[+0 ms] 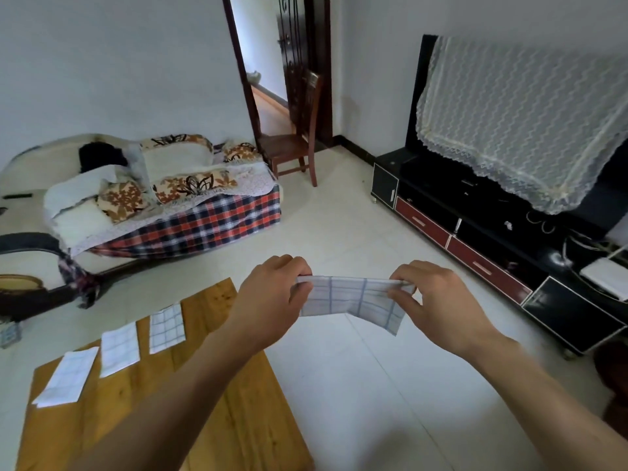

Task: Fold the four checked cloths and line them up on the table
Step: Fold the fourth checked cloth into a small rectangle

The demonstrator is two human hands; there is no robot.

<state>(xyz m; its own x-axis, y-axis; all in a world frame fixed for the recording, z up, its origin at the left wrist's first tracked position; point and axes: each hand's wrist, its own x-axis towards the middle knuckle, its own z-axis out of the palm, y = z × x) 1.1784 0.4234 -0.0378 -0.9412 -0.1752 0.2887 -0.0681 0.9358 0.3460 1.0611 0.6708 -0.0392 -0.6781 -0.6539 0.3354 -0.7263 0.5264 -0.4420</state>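
Note:
A white cloth with blue checks hangs in the air over the floor, right of the wooden table. My left hand pinches its left top corner and my right hand pinches its right top corner, so it is stretched between them, folded in a strip. Three folded checked cloths lie in a slanted row on the table's left part: one at the far end, one in the middle, one nearest me.
A sofa with cushions and a plaid cover stands at the back left. A wooden chair sits by the doorway. A black TV cabinet with a lace-covered screen runs along the right. Pale tiled floor lies between.

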